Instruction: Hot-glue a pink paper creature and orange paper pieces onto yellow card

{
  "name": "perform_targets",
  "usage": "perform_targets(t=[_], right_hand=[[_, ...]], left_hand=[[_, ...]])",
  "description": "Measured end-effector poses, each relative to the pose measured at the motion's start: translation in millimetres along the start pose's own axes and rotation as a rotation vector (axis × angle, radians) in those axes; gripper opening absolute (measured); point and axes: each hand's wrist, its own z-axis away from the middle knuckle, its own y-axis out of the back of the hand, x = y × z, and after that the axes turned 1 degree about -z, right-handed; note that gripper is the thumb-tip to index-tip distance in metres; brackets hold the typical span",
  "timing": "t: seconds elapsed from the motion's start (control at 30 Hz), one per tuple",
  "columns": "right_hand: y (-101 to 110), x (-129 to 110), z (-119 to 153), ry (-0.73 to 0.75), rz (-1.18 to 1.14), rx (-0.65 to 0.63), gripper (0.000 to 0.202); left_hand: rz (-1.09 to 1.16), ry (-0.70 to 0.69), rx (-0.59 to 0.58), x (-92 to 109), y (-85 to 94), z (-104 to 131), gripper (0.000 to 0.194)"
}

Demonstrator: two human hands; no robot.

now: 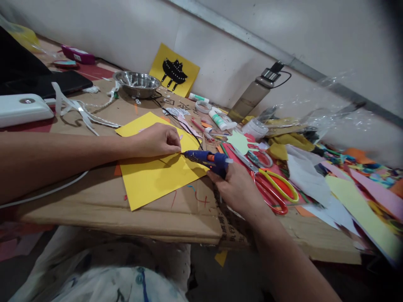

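My right hand [237, 186] is wrapped round a blue hot glue gun [204, 158], whose nozzle points left. A yellow sheet of paper [147, 182] lies flat on the cardboard under both hands. Over that sheet, my left hand [160, 140] has its fingers pinched together right at the nozzle tip. Whatever the pinch holds is too small to make out. Small pale pink pieces show on the sheet, partly hidden by my left hand. A dark cord runs from behind the gun toward the back.
Red- and yellow-handled scissors [270, 184] lie right of the gun. Behind stand a metal bowl [137, 84], a grey bottle [252, 94] and a yellow card [174, 71] with a black dotted shape. Glue sticks [218, 120] and paper scraps [340, 201] clutter the right side.
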Motion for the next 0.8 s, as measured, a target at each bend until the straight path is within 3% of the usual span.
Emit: perform_targets(t=[0.8], right_hand=[[0.9,3.6,0.6,-0.009,-0.032,-0.006,0.014]], left_hand=[[0.005,-0.010,-0.006,-1.1,-0.1,0.5,0.019]])
